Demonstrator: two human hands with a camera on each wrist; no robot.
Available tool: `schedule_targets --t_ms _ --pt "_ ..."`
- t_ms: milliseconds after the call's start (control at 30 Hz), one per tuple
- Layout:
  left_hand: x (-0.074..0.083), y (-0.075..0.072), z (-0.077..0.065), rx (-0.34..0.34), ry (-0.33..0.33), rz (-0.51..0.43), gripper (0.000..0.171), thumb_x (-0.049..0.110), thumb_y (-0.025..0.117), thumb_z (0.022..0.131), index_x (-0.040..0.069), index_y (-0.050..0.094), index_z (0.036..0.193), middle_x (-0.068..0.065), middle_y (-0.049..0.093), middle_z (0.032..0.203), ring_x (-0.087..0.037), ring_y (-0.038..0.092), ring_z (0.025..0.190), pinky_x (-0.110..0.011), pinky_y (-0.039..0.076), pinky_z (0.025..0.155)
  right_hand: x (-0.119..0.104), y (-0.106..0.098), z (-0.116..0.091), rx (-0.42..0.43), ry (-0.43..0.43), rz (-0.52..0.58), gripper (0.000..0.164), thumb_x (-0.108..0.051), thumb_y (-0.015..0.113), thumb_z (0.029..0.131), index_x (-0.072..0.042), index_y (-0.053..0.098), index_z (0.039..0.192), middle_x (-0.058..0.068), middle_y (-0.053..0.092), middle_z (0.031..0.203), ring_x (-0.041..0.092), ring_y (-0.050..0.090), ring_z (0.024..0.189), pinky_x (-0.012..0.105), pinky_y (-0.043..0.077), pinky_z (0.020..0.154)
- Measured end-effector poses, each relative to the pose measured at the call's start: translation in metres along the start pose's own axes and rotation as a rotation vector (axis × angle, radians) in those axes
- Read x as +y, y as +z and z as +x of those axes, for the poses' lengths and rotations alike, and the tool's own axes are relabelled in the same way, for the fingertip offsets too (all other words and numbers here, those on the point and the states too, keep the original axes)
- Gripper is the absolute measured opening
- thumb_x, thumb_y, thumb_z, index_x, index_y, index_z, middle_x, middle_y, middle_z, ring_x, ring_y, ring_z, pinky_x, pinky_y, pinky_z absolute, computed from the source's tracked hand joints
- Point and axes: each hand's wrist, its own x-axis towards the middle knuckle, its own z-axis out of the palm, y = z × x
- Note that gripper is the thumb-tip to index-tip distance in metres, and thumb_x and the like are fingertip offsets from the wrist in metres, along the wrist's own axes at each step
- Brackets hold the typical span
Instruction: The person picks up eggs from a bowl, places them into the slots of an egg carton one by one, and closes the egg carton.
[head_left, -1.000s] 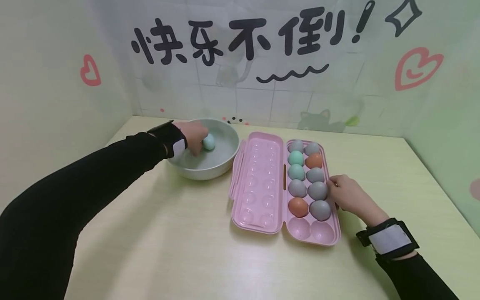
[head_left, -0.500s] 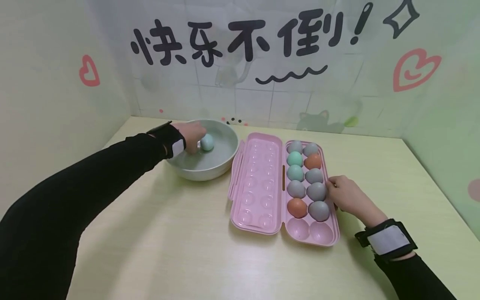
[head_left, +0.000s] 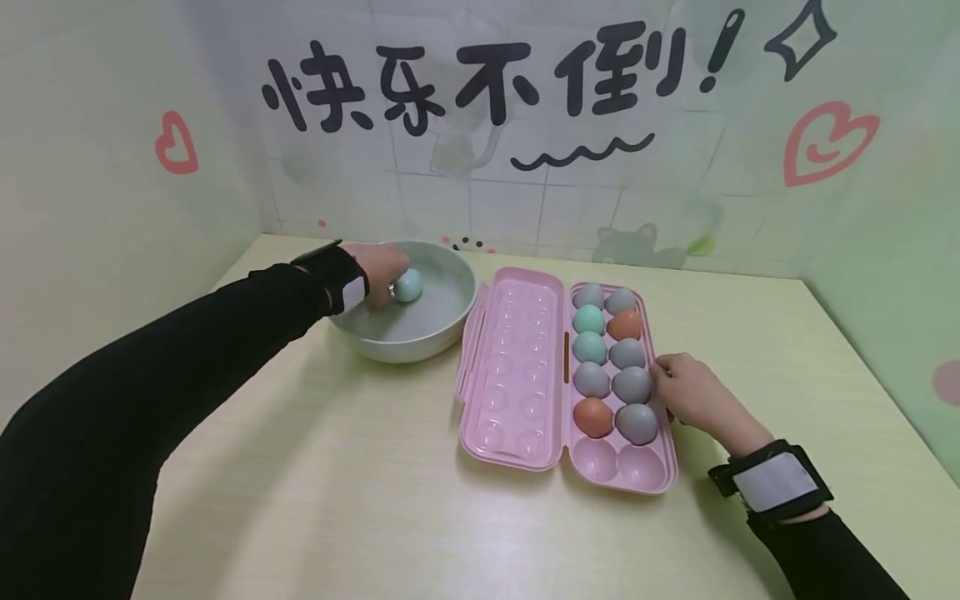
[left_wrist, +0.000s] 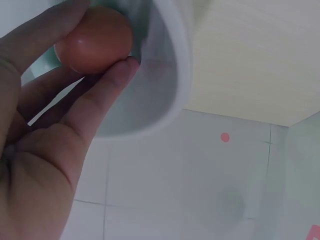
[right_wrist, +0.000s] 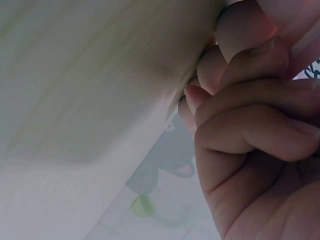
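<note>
In the left wrist view my left hand (head_left: 380, 271) pinches a brown egg (left_wrist: 95, 40) between thumb and fingers, inside the pale grey-green bowl (head_left: 457, 312). From the head view that egg is hidden behind the hand. A pale green egg (head_left: 407, 285) lies in the bowl right beside the fingers. My right hand (head_left: 693, 393) grips the right edge of the pink egg carton (head_left: 512, 375), its fingers curled at the rim and underneath. The carton's egg side holds several grey eggs (head_left: 637, 424), two green eggs (head_left: 589, 347) and two brown ones. Its two nearest cups hold nothing.
The carton's lid lies folded back to the left, its clasp flap next to the bowl. All of this stands on a light wooden table (head_left: 360, 483). A printed white backdrop (head_left: 495, 200) rises behind, with pale side walls left and right.
The left hand has shifted slightly left inside the bowl, and the pale green egg has also moved a little left. The right hand keeps its grip on the carton.
</note>
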Motion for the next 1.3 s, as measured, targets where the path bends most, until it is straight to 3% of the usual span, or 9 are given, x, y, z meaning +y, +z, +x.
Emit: schedule_targets --t_ms 200,400,600,733,867,1067,1200,1300 --pt "0.002 -0.001 -0.003 0.016 0.003 -0.007 0.020 -0.002 0.076 0.064 0.006 0.065 0.078 -0.006 0.058 0.075 -0.022 0.052 0.065 -0.034 0.044 0.055 0.000 0.001 -0.001 0.006 -0.002 0.007 0.032 -0.011 0.034 0.102 0.009 0.058 0.097 0.010 0.054 0.069 0.020 0.052 0.054 0.035 0.045 0.048" --pt "0.002 0.004 -0.010 0.045 0.038 0.032 0.009 -0.002 0.066 0.076 0.006 0.064 0.073 -0.003 0.051 0.067 -0.020 0.045 0.062 -0.032 0.038 0.051 -0.002 0.002 -0.001 0.000 -0.008 0.014 0.031 -0.011 0.034 0.102 0.009 0.058 0.097 0.010 0.054 0.070 0.021 0.052 0.055 0.035 0.045 0.049" --pt "-0.008 0.001 -0.016 -0.013 0.056 -0.100 0.009 -0.002 0.063 0.076 0.005 0.063 0.070 -0.003 0.050 0.066 -0.018 0.044 0.058 -0.030 0.035 0.049 -0.005 0.001 -0.001 0.003 -0.013 0.013 0.031 -0.010 0.034 0.102 0.009 0.058 0.096 0.010 0.054 0.069 0.020 0.052 0.053 0.035 0.045 0.048" --pt "-0.015 -0.003 -0.021 -0.051 0.020 -0.182 0.012 -0.003 0.066 0.074 0.006 0.059 0.069 -0.002 0.049 0.067 -0.018 0.045 0.058 -0.029 0.037 0.050 -0.004 0.002 0.000 0.003 -0.013 0.010 0.031 -0.011 0.034 0.102 0.008 0.058 0.095 0.010 0.054 0.068 0.020 0.052 0.053 0.035 0.045 0.048" --pt "-0.015 -0.013 -0.029 -0.033 -0.022 -0.239 0.013 -0.003 0.065 0.077 0.006 0.059 0.069 -0.003 0.049 0.067 -0.019 0.045 0.059 -0.030 0.036 0.051 -0.004 0.001 -0.002 0.006 -0.019 0.003 0.032 -0.011 0.034 0.102 0.009 0.058 0.096 0.009 0.053 0.067 0.020 0.051 0.053 0.035 0.045 0.048" --pt "0.000 -0.031 -0.045 0.098 -0.017 -0.296 0.008 -0.001 0.065 0.087 0.001 0.059 0.085 -0.008 0.056 0.080 -0.024 0.053 0.075 -0.034 0.043 0.064 -0.001 0.001 -0.003 0.011 -0.025 0.003 0.032 -0.011 0.034 0.102 0.008 0.058 0.093 0.009 0.053 0.067 0.020 0.051 0.052 0.035 0.045 0.048" --pt "0.019 -0.043 -0.054 0.255 0.013 -0.318 0.014 0.001 0.062 0.091 -0.004 0.056 0.103 -0.013 0.057 0.089 -0.028 0.054 0.083 -0.038 0.046 0.074 0.000 0.000 -0.002 0.013 -0.019 0.003 0.031 -0.010 0.034 0.102 0.007 0.057 0.091 0.009 0.053 0.067 0.020 0.052 0.053 0.035 0.045 0.048" --pt "0.034 -0.048 -0.059 0.369 0.029 -0.338 0.016 0.001 0.061 0.093 -0.004 0.054 0.106 -0.014 0.055 0.090 -0.028 0.053 0.085 -0.038 0.046 0.077 0.001 0.000 -0.001 0.014 -0.032 0.001 0.031 -0.010 0.034 0.102 0.007 0.057 0.090 0.009 0.053 0.067 0.020 0.052 0.053 0.035 0.046 0.048"
